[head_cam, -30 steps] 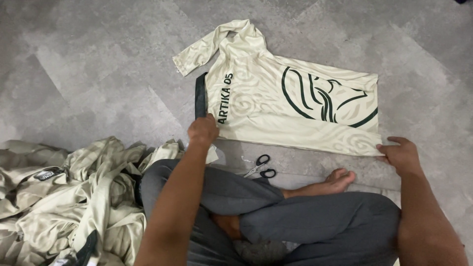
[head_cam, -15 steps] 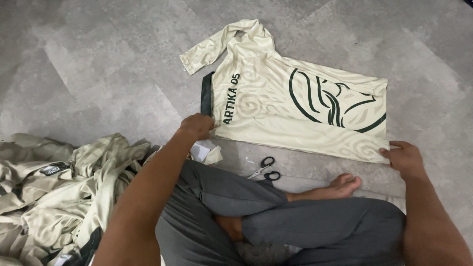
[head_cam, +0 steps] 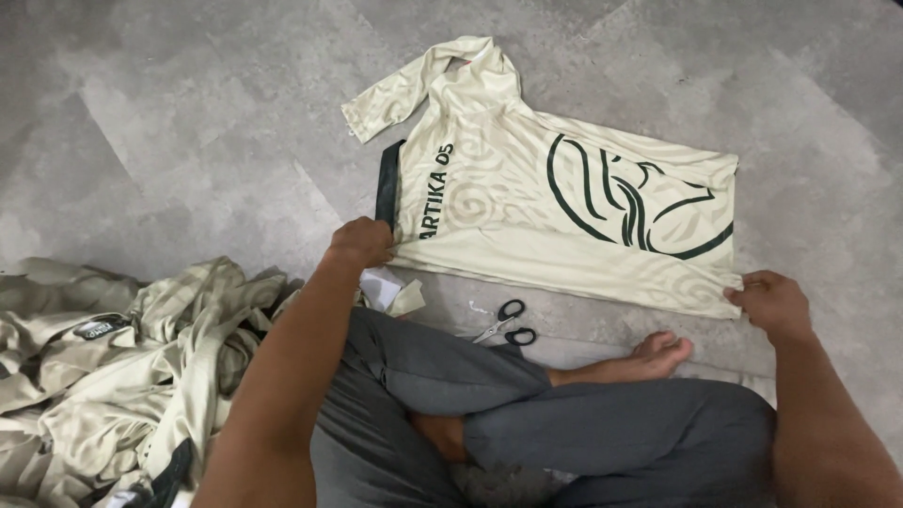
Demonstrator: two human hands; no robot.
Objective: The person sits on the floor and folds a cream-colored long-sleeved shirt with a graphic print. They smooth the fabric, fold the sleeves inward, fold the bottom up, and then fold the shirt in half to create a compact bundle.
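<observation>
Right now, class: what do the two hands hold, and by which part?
Both hold the cream shirt by its near folded edge: left hand at the underarm end, right hand at the hem corner.

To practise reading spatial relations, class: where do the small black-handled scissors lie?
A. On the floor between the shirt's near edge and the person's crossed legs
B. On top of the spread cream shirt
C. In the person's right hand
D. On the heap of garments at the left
A: the scissors lie on the grey floor, just below the near edge of the cream shirt and above the crossed legs.
</observation>
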